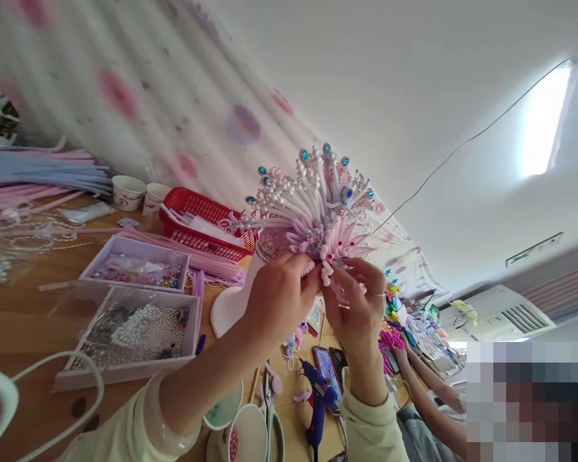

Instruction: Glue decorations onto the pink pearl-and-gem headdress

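A fan-shaped headdress (313, 205) of white, pink and lilac fuzzy stems, with pearls and blue gems at its tips, rests on a white stand (228, 311). At its lower front sit a lilac flower (308, 237) and a pink flower (344, 239). My left hand (279, 292) is closed, pinching the lower edge beneath the lilac flower. Just under the pink flower, my right hand (359, 308) is also closed, its fingers on the headdress's lower petals and pearls. Whatever small piece lies between the fingertips is hidden.
Left are a bead tray (197, 330), a box of gems (135, 240), a red basket (212, 240) and bundled stems (43, 170). Below my hands lie a blue glue gun (318, 398), scissors (268, 391), cups (248, 433) and a phone (326, 366). Another person's arms (428, 391) reach in at right.
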A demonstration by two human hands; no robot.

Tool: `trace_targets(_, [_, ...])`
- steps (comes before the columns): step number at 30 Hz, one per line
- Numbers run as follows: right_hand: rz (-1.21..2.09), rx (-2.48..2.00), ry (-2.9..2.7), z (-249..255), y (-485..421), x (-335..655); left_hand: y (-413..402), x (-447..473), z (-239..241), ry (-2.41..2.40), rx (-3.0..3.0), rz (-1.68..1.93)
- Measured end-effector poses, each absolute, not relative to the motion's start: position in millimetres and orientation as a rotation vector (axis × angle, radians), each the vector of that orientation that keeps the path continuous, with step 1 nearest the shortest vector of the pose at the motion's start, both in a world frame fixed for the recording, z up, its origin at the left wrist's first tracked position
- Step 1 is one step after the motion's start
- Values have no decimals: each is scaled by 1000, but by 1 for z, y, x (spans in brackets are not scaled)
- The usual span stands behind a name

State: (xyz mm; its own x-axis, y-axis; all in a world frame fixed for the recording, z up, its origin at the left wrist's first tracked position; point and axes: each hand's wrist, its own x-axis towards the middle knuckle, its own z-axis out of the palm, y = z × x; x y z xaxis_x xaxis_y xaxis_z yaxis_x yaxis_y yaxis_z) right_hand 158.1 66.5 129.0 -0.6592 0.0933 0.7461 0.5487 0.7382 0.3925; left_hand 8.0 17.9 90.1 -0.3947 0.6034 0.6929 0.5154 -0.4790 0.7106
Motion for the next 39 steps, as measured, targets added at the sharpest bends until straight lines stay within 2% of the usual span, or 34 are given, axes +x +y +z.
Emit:
trace_targets(8, [-733, -365, -1976, 117, 78, 154, 21, 18, 85, 1375, 1627, 2147])
trace_targets(14, [-707, -379, -1916, 115, 80, 153, 25, 18, 85, 1532, 1730, 2091])
trace_targets(27, [-700, -296, -1856, 114, 88, 160, 26, 23, 79, 1505, 1753, 2212])
trace_targets(39, [-698, -469, -1730, 111, 81, 156, 27, 26, 75, 1384, 1689, 2303])
